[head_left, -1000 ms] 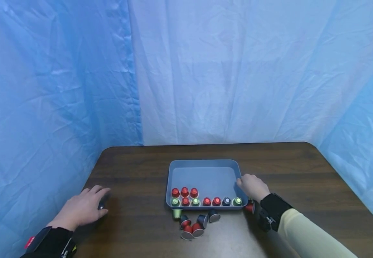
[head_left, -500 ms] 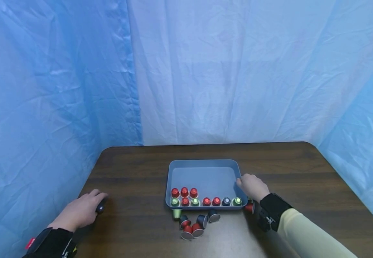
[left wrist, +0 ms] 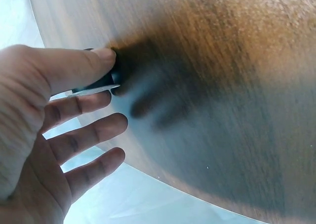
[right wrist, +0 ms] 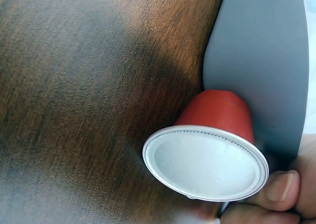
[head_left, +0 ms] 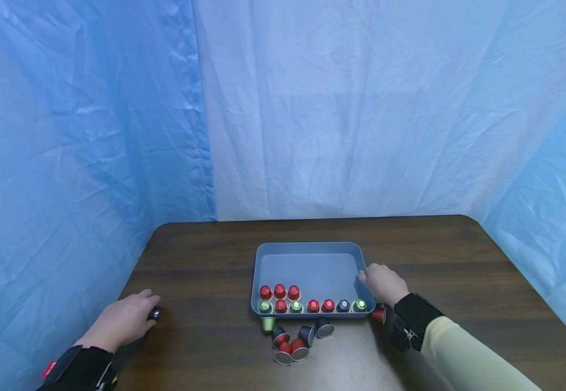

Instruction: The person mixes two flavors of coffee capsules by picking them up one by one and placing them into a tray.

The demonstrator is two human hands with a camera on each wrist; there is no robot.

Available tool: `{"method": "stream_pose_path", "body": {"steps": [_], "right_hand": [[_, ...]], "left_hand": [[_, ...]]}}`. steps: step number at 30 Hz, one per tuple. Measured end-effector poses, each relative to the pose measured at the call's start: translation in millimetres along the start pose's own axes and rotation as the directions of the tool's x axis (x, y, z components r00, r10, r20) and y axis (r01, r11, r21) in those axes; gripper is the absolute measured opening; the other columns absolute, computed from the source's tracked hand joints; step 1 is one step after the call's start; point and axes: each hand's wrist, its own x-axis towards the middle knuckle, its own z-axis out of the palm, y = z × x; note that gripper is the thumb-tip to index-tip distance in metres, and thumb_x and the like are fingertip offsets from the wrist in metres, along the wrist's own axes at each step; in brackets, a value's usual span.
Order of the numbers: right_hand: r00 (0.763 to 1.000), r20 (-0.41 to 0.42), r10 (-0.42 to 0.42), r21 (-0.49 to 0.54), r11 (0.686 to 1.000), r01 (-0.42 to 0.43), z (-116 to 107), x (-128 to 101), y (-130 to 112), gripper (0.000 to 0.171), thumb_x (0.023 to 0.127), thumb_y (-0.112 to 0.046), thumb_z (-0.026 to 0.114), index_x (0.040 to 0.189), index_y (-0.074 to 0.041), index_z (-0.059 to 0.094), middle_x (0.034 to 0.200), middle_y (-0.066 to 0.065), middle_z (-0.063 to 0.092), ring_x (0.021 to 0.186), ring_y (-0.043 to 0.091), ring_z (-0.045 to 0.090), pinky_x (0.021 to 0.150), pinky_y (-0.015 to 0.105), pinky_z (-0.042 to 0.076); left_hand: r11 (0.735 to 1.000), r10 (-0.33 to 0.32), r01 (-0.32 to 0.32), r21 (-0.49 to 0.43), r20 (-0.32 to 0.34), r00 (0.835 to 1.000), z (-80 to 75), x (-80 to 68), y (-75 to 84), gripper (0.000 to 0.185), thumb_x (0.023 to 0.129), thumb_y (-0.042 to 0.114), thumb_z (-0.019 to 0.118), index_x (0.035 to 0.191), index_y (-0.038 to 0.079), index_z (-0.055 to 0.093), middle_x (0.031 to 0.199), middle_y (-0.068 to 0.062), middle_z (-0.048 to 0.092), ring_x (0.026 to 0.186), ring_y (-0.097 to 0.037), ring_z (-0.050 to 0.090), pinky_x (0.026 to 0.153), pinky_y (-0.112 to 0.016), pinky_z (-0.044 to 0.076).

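Note:
At the left of the table, my left hand (head_left: 119,323) pinches a dark coffee capsule (head_left: 155,313) between thumb and forefinger. The left wrist view shows its silvery rim, with the other fingers spread. My right hand (head_left: 384,282) grips the right rim of a blue-grey tray (head_left: 312,266), thumb over the edge. Red, green and dark blue capsules stand upside down in the tray, one full row along its near side and several red capsules (head_left: 280,291) behind at the left. Against the tray's outer wall, beside my right fingers (right wrist: 282,189), lies a red capsule (right wrist: 217,115) with a silver lid.
In front of the tray lie loose capsules: a green capsule (head_left: 268,324) at its near left edge, dark capsules (head_left: 324,327) and red ones (head_left: 284,354). The dark wooden table (head_left: 205,271) is enclosed by blue fabric sheets (head_left: 341,108) at the back and sides.
My left hand has shifted slightly down and left, and the dark capsule has turned in its fingers. My right hand and the tray have stayed in place.

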Motion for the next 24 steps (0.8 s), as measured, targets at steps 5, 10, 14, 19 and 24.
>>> {"method": "stream_pose_path", "body": {"steps": [5,10,14,19,24], "right_hand": [[1.000,-0.004,-0.001,0.002,1.000,0.001,-0.6,-0.1,-1.0,0.035,0.106,-0.026,0.052,0.097,0.001,0.071,0.066,0.006,0.051,0.061,0.020,0.055,0.056,0.033,0.042],[1.000,-0.006,-0.005,-0.002,1.000,0.005,-0.3,-0.9,-0.8,0.034,0.106,-0.026,0.052,0.095,0.001,0.070,0.066,0.007,0.051,0.060,0.020,0.054,0.056,0.033,0.042],[1.000,-0.004,-0.005,-0.002,1.000,0.005,-0.3,-0.4,-0.5,0.034,0.105,-0.026,0.052,0.095,0.001,0.070,0.067,0.007,0.052,0.062,0.021,0.055,0.057,0.033,0.042],[1.000,0.001,0.001,-0.005,1.000,-0.001,0.1,0.2,0.1,0.034,0.105,-0.026,0.052,0.096,0.001,0.071,0.067,0.007,0.052,0.062,0.021,0.055,0.057,0.034,0.042],[1.000,0.006,0.002,-0.003,1.000,-0.002,0.0,0.3,0.1,0.034,0.106,-0.026,0.052,0.095,0.000,0.070,0.067,0.007,0.051,0.061,0.021,0.055,0.056,0.033,0.042]], "left_hand": [[1.000,-0.020,0.020,0.003,0.015,1.000,-2.9,1.3,2.7,0.026,0.086,0.022,0.082,0.106,0.009,0.071,0.090,0.000,0.056,0.078,-0.016,0.062,0.067,-0.044,0.053],[1.000,-0.015,0.015,0.001,0.004,1.000,-5.3,2.1,6.9,0.024,0.086,0.024,0.081,0.104,0.012,0.071,0.088,0.002,0.057,0.077,-0.014,0.061,0.066,-0.042,0.052],[1.000,0.011,-0.010,0.009,-0.040,0.999,-7.0,3.2,11.9,0.027,0.086,0.025,0.082,0.107,0.012,0.071,0.092,0.003,0.060,0.081,-0.015,0.063,0.069,-0.042,0.054],[0.999,0.046,-0.044,0.017,-0.099,0.994,-10.3,6.3,20.2,0.026,0.085,0.024,0.082,0.105,0.014,0.070,0.093,0.003,0.061,0.081,-0.015,0.063,0.068,-0.041,0.053],[0.999,0.048,-0.049,-0.004,-0.112,0.993,-15.8,10.4,27.6,0.024,0.086,0.022,0.082,0.103,0.015,0.068,0.090,0.005,0.059,0.077,-0.012,0.060,0.066,-0.040,0.051]]}}
